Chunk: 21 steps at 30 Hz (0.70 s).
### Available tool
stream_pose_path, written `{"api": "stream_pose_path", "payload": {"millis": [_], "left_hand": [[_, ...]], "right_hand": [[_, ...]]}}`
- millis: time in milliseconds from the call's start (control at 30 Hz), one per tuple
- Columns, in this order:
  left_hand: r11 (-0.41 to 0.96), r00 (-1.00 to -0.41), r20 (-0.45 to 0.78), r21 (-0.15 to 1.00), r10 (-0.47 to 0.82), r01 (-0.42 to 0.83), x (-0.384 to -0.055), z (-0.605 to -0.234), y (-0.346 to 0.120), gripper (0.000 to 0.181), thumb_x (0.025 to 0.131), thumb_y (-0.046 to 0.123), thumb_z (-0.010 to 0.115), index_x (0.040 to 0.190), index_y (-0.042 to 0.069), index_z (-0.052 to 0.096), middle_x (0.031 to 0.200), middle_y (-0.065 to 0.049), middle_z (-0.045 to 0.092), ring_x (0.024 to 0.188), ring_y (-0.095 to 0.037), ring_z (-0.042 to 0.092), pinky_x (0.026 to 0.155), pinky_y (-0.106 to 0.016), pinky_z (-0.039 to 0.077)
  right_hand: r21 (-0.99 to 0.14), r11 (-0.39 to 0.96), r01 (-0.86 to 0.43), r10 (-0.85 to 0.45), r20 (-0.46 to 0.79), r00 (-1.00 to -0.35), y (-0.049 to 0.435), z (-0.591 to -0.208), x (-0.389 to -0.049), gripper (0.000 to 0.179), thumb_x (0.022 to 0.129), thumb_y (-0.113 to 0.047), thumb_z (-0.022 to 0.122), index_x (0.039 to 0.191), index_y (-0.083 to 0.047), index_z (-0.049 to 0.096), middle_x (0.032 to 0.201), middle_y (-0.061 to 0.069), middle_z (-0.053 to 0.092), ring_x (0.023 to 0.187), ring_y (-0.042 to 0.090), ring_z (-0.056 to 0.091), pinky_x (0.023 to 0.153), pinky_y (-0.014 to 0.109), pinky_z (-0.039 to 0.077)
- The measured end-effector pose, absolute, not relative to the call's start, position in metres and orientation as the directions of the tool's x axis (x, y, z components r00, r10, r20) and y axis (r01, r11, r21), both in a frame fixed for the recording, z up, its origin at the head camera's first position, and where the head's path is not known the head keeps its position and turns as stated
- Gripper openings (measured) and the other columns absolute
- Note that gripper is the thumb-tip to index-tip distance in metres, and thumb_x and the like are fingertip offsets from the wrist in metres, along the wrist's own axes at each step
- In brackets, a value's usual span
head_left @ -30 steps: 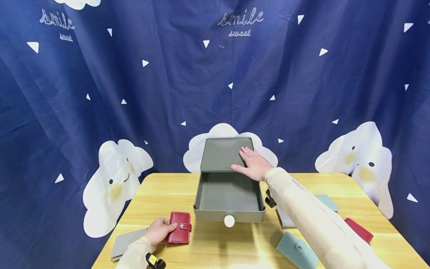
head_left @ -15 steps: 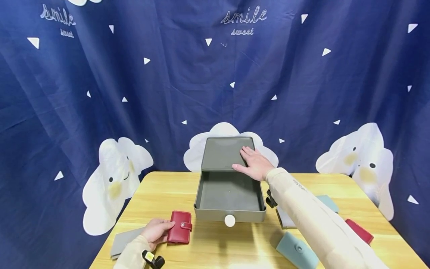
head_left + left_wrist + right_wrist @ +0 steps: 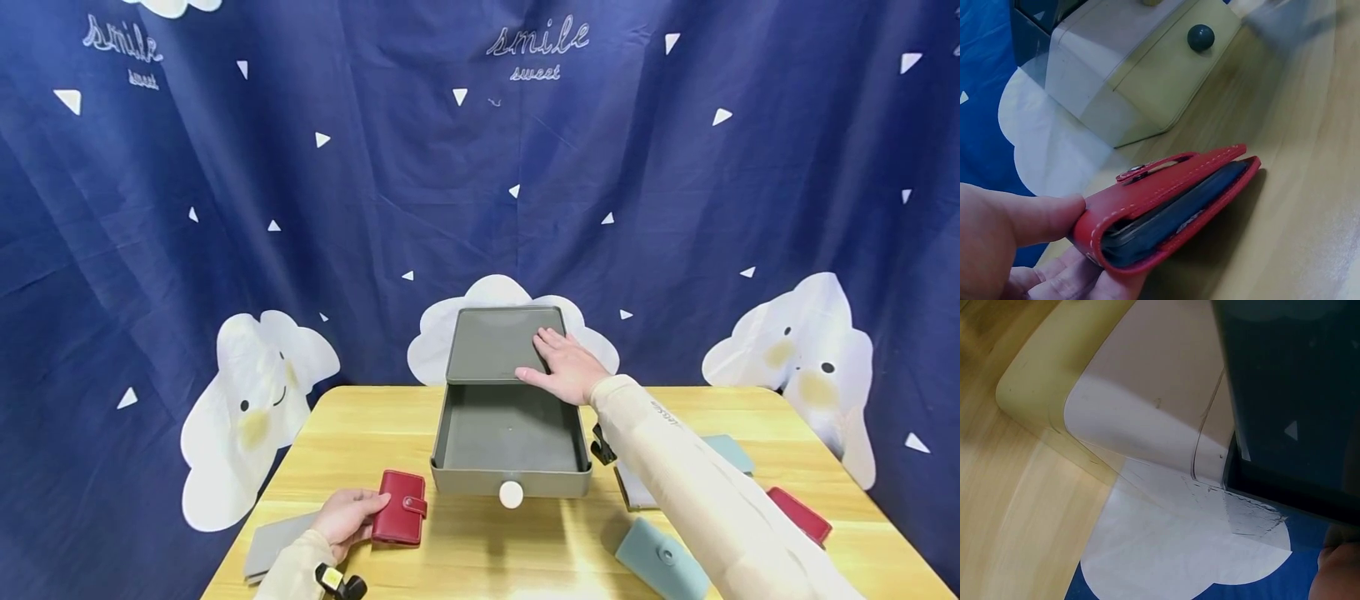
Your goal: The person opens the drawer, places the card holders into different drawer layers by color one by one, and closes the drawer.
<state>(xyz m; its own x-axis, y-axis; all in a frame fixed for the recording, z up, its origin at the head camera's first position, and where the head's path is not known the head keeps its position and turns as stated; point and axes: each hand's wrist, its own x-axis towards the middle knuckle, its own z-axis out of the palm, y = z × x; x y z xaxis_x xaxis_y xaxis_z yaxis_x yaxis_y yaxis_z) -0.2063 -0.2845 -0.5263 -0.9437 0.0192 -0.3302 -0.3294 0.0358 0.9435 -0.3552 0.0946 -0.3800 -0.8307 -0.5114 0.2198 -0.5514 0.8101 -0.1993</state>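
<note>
A snap-strapped red wallet (image 3: pixel 400 510) is sitting just left of the pulled-out drawer (image 3: pixel 472 483), low over the counter (image 3: pixel 390 421); whether it is touching the wood, I cannot tell. The left hand (image 3: pixel 347 518) is pinching its left edge, thumb pressing on the cover and fingers supporting from underneath, and the left wrist view is showing dark inner layers along the wallet's side. The right hand (image 3: pixel 567 367) is resting with straight fingers on the right part of the grey box top (image 3: pixel 495 346), gripping nothing. A round white knob (image 3: pixel 512 495) is projecting from the drawer front. Beside the left forearm, a grey wallet (image 3: pixel 279 542) is lying flat. Around the right forearm, a blue wallet (image 3: pixel 663 557), a second red item (image 3: pixel 799 515) and a teal item (image 3: pixel 729 452) are lying. A navy curtain (image 3: pixel 420 167) is hanging behind.
</note>
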Motion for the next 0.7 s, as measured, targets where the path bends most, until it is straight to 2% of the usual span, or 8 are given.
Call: {"api": "stream_pose_path", "payload": {"millis": [700], "left_hand": [[0.008,-0.98,-0.2,0.98,-0.002,-0.2,-0.205,-0.486,-0.279,0.049,0.087,0.02,0.063,0.111,-0.019,0.047,0.093,-0.019,0.065,0.083,-0.028,0.065,0.071,-0.038,0.052]], "right_hand": [[-0.211,0.804,-0.556,-0.515,0.221,-0.828,0.095,-0.378,-0.353,0.095,0.082,-0.074,0.028,0.14,0.002,0.032,0.146,0.016,0.025,0.136,0.028,0.017,0.109,0.042,0.01]]}}
